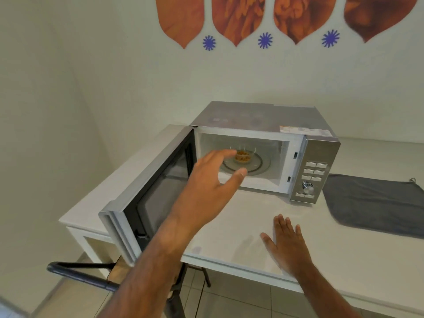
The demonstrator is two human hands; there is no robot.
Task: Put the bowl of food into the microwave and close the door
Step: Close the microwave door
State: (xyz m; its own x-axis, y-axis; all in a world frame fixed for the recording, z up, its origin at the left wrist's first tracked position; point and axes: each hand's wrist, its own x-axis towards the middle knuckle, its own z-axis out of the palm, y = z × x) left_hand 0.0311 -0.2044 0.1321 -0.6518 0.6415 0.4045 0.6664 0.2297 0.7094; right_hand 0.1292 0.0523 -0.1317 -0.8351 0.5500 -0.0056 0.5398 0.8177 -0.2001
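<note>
A silver microwave [319, 157] stands on the white counter [241, 216] with its door [146, 196] swung wide open to the left. Inside, a small clear glass bowl of brown food [243, 156] sits on the glass turntable [259, 166]. My left hand [213, 177] hovers at the cavity mouth, fingers spread, just in front of the bowl and not touching it. My right hand [286, 242] lies flat, palm down, on the counter in front of the microwave, holding nothing.
A grey cloth [376, 200] lies on the counter right of the microwave. The control panel [312, 180] with buttons and a dial is on the microwave's right side. A dark chair frame [75, 271] stands below the counter's left corner. Walls close in behind and left.
</note>
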